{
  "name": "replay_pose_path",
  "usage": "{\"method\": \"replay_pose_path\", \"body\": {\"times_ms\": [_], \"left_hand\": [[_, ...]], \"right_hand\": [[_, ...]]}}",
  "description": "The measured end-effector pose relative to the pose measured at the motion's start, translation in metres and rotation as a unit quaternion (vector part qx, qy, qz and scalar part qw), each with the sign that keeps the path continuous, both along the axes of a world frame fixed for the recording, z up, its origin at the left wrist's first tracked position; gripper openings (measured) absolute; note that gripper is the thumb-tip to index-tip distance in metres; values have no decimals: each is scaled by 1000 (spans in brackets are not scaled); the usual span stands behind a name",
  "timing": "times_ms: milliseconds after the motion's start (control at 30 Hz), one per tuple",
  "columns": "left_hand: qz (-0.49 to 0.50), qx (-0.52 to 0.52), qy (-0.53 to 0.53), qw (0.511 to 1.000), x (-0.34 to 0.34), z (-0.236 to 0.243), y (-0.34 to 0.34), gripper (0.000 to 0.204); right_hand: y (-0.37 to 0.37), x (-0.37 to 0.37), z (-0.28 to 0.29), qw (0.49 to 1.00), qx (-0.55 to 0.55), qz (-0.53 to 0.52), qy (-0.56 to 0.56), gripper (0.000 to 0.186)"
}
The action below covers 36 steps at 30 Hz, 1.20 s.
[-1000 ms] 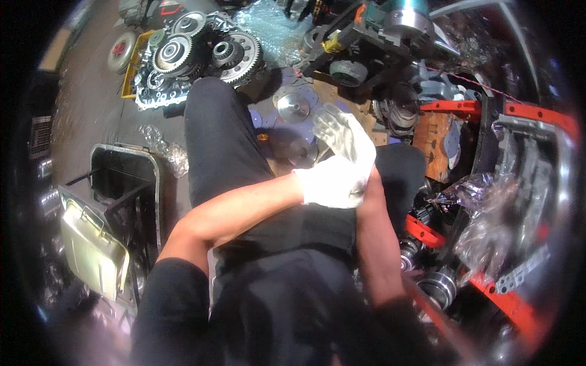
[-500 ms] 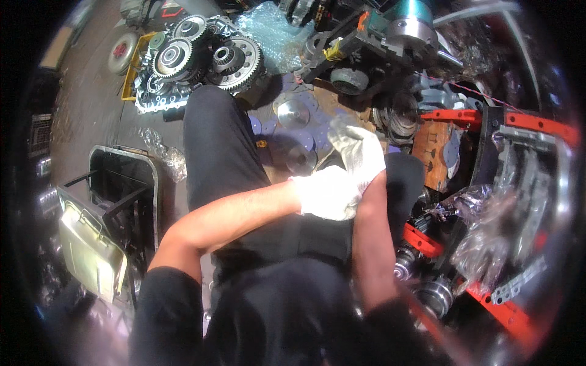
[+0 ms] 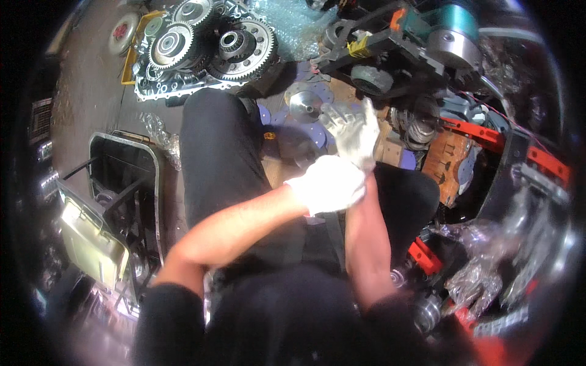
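Note:
White work gloves cover both of my hands, which meet above my lap. My left hand [image 3: 330, 185] is closed at the right wrist, on the cuff of the right glove. My right hand [image 3: 356, 135] points away from me, its fingers stretched and apart, with nothing in it. The exact pinch of the left fingers is hidden by overbright glare. Beyond the right hand lie round metal discs [image 3: 305, 106] on a purple sheet with holes.
A gear assembly [image 3: 235, 49] in an open housing stands at the far left by bubble wrap [image 3: 290, 24]. A dark frame [image 3: 110, 189] with a cream panel is at left. A red rack [image 3: 470, 131], a rusty orange block [image 3: 447, 160] and plastic-wrapped parts [image 3: 488, 259] crowd the right.
My right hand has turned and its fingers have spread and stretched away from me. The left hand stays at its wrist. The view has shifted slightly.

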<state>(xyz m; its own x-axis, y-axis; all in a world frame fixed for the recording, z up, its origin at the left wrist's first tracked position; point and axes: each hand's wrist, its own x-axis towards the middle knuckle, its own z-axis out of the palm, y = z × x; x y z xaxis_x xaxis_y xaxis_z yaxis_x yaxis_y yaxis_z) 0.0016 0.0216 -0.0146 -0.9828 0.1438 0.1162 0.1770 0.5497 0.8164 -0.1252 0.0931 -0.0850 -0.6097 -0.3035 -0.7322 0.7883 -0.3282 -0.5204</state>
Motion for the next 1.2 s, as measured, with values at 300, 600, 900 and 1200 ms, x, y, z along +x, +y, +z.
{"method": "replay_pose_path", "body": {"times_ms": [300, 600, 900, 1200], "left_hand": [[142, 12, -112, 983, -39, 20, -26, 31], [199, 68, -109, 971, -41, 27, -41, 27], [186, 10, -125, 975, -34, 25, -48, 29], [364, -68, -30, 928, -49, 8, -61, 31]], "right_hand": [[-60, -12, -166, 618, 558, 472, 289, 88], [-59, -34, -235, 551, 556, 560, 273, 57], [-32, -48, -221, 717, 470, 439, 269, 56], [-5, -36, -44, 716, 364, 423, 419, 29]]}}
